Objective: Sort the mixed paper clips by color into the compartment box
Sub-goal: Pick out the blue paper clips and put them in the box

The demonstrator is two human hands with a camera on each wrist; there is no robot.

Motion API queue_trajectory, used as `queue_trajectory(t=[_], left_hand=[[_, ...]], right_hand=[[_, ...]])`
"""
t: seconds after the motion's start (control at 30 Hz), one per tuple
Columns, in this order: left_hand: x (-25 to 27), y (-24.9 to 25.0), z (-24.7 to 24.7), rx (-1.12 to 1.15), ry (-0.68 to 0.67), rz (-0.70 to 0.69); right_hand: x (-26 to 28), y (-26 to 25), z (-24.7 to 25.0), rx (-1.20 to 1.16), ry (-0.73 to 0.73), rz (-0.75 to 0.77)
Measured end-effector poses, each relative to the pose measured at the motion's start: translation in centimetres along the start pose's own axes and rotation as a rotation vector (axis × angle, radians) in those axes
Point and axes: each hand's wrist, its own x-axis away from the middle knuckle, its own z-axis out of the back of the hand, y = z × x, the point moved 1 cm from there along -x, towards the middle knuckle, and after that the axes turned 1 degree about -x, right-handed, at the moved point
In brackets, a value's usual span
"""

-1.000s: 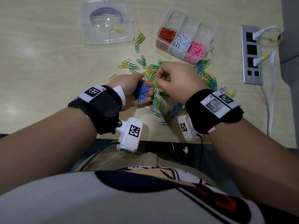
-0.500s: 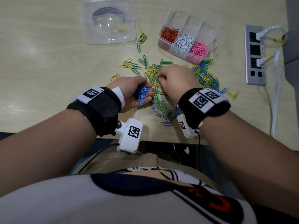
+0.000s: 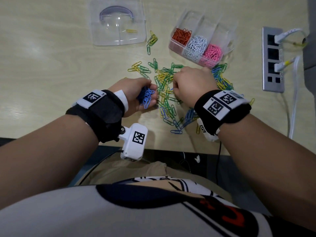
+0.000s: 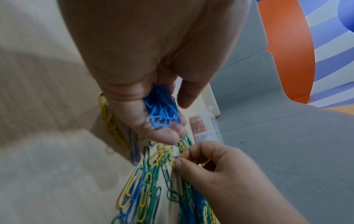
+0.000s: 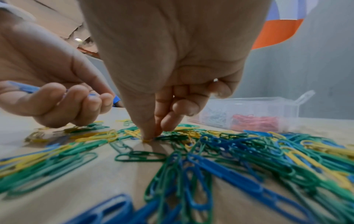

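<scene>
Head view shows the left hand (image 3: 136, 94) cupped just above the table, fingers curled round a bunch of blue clips (image 3: 146, 98), apparently serving as a holding pocket so that one color can be gathered before a single trip to the box. From the left wrist the same bunch sits between thumb and curled fingers (image 4: 162, 112), ends poking out. Beside it, the right hand (image 3: 193, 84) reaches down into the loose pile (image 3: 167, 93), thumb and forefinger pressed together on a clip at the table surface; a sliver of blue shows at the fingertips (image 4: 180, 162) in the left wrist view, so it is probably another blue one, though a yellow clip lies tangled right at the pinch and I cannot tell for sure which is gripped. Only blue, green and yellow clips remain in that pile, spread across the table (image 3: 51, 65) between the hands and beyond the right wrist. Farther back stands the compartment box (image 3: 201, 40), open, its near row holding orange, white and pink clips, each color in its own section; the sections behind look empty, likely waiting for the remaining colors. To its left lies a clear lid (image 3: 118, 21) with one yellow clip on or under it, and a few stray green and yellow clips beside it. A power strip (image 3: 272, 59) sits at the right.
</scene>
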Motion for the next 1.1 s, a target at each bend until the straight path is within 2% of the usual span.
queue_trajectory(t=[0.13, 0.4, 0.53, 0.67, 0.77, 0.83, 0.93, 1.1], left_hand=[[0.0, 0.1, 0.1, -0.002, 0.010, 0.000], [0.1, 0.0, -0.3, -0.048, 0.029, -0.003], [0.0, -0.2, -0.7, -0.079, 0.028, -0.001], [0.1, -0.4, -1.1, -0.042, 0.022, 0.008], [0.1, -0.4, -0.7, -0.022, 0.019, 0.022], [0.0, -0.4, -0.2, -0.020, 0.023, 0.023], [0.1, -0.4, 0.3, -0.018, 0.033, 0.015], [0.5, -0.7, 0.5, -0.009, 0.030, -0.002]], right_hand=[[0.1, 0.3, -0.1, -0.082, 0.000, -0.020], [0.2, 0.1, 0.2, -0.055, -0.078, -0.019], [1.2, -0.6, 1.3, -0.331, 0.036, -0.006], [2.4, -2.3, 1.7, -0.505, 0.027, 0.113], [3.1, -2.1, 1.1, -0.591, 0.100, 0.028], [3.6, -1.9, 0.3, -0.508, 0.019, -0.023], [4.2, -2.5, -1.0, -0.306, -0.141, -0.010], [4.0, -2.8, -1.7, -0.227, -0.103, -0.022]])
